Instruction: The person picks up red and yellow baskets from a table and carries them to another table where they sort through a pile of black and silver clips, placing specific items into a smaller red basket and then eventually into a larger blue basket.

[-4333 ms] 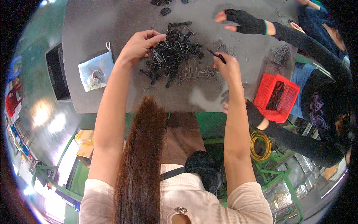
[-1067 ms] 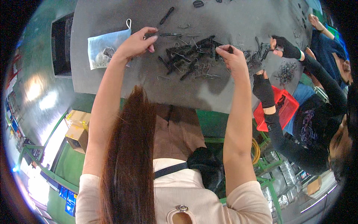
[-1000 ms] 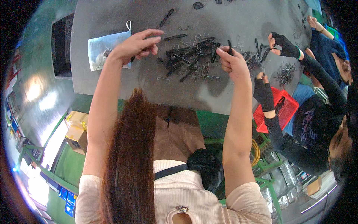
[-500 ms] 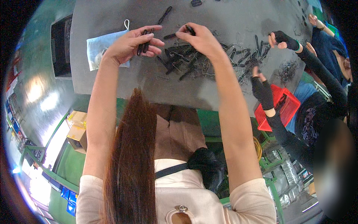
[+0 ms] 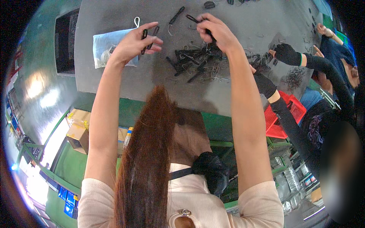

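Note:
My left hand is closed loosely around a few slim black loop-shaped pieces, above the table beside a light blue pouch. In my right hand, fingers curled, is another slim black looped piece sticking out to the left; a dark end shows below the fingers. Just under and left of the right wrist lies a heap of black pieces tangled with bent metal wire hooks. One lone black piece lies between my hands, near a single wire hook.
At the right, a co-worker's dark-gloved hands work over more hooks. A heap of small wire parts lies near them. A red plastic basket sits at the table's right edge, a black crate beyond the left edge. Cardboard boxes stand lower left.
My right hand has moved up and right, away from the heap, with a black looped piece now sticking out of it. My left hand stays near the pouch. The co-worker's hands have shifted.

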`<state>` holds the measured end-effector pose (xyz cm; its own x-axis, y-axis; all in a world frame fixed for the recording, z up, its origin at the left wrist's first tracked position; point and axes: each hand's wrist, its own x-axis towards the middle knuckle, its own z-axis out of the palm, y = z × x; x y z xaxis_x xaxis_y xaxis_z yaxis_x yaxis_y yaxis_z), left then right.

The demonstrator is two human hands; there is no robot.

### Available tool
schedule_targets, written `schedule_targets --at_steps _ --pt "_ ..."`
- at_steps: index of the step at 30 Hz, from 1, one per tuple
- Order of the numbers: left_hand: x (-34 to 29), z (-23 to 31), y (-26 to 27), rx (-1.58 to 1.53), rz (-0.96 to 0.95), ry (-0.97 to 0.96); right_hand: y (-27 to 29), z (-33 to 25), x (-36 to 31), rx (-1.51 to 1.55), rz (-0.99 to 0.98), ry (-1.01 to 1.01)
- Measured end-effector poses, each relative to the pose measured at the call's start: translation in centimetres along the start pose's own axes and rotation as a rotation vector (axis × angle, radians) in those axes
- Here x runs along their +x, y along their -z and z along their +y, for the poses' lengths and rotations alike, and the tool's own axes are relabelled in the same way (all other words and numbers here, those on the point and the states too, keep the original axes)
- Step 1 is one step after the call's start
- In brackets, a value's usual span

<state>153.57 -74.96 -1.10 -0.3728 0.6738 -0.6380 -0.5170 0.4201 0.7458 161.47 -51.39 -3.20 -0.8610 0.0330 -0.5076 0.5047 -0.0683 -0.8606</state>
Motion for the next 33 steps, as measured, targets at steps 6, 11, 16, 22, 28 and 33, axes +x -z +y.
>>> schedule_targets --at_steps 6,11,16,22,28,33 --pt "0.0 -0.6 -0.3 -0.054 0.058 0.021 -3.1 -2.2 6.0 -1.12 0.054 0.326" --pt "0.8 -1.3 -0.3 0.037 0.264 0.105 -2.8 -0.3 6.6 -1.545 0.018 0.422" --pt "3.6 -1.2 -2.1 0.678 0.703 -0.248 0.9 0.6 3.0 -0.971 0.026 0.256" --pt "4.4 -1.2 -2.4 0.614 0.688 -0.348 2.7 1.4 -4.0 0.356 -0.281 -0.008" --pt "2.9 -2.6 -5.4 0.615 0.529 -0.315 2.0 2.2 -3.3 0.399 -0.188 -0.069" --pt "-0.5 -6.6 -6.4 0.985 0.319 -0.283 -3.4 4.1 -3.6 -0.947 0.068 0.146"
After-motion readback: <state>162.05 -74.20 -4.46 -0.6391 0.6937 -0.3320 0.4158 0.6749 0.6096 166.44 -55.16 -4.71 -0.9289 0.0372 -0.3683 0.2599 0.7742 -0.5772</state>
